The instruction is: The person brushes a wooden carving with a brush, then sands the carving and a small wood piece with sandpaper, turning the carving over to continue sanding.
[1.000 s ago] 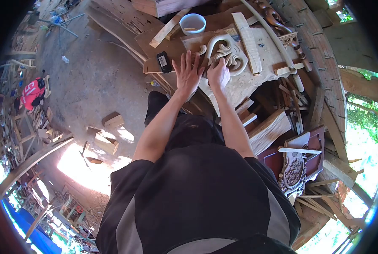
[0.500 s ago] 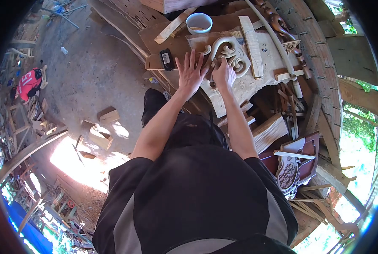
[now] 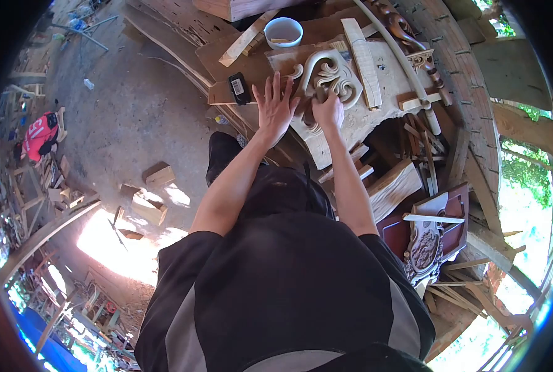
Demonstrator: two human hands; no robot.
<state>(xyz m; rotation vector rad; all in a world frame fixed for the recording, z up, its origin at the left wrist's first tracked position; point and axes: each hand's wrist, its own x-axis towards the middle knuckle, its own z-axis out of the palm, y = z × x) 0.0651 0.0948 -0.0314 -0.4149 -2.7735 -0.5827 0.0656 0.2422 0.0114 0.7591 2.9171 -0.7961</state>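
A pale carved wooden piece (image 3: 346,85) with scrolls and curling leaves lies on a light, rough board (image 3: 395,77). My left hand (image 3: 276,111) is spread flat, its fingertips at the carving's left edge. My right hand (image 3: 328,111) is closed over the lower middle of the carving. Whatever it grips is mostly hidden under the fingers and cannot be named. Left of my left hand lies a small black object with a white label (image 3: 239,88). A straight wooden strip (image 3: 362,63) lies just right of the carving.
A white bowl (image 3: 283,32) stands beyond the carving, near a short wooden stick (image 3: 249,38). Brown turned spindles and a long curved stick (image 3: 400,53) lie at the right. Offcuts and a dark carved panel (image 3: 424,251) are stacked below. A person in red (image 3: 41,135) is far left.
The view has shifted slightly, moving the bench a little up and left. My right hand stays closed over the carving; my left hand stays spread at its edge.
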